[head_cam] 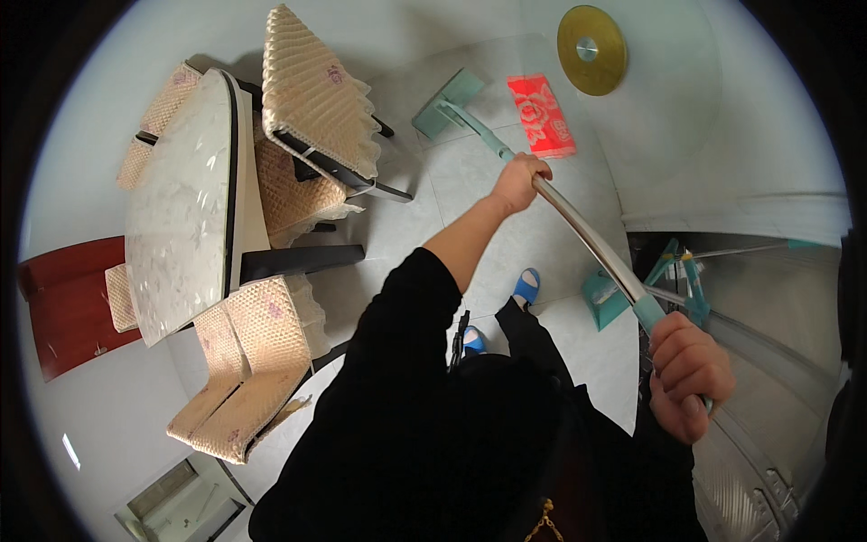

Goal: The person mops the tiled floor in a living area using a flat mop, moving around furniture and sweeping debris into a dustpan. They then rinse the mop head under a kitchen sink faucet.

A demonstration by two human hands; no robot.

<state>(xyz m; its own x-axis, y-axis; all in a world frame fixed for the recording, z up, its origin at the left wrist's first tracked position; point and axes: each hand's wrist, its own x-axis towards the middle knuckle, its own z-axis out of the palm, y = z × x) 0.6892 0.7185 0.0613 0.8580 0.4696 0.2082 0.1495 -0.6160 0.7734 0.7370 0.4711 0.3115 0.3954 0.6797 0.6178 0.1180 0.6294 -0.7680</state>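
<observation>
A flat mop is held at a slant across the view, in both my hands. Its teal rectangular head lies on the tiled floor, beyond my feet. My left hand is wrapped around the upper end of the teal lower section, where it meets the metal pole. Closer to my body, my right hand grips the teal handle end. Just right of the mop head, a red cloth with a pale flower pattern lies flat on the floor.
To the left stands a marble-patterned table among quilt-covered chairs. A teal dustpan sits right of my blue slippers, by a framed glass panel. A gold disc with a silver centre is at the upper right.
</observation>
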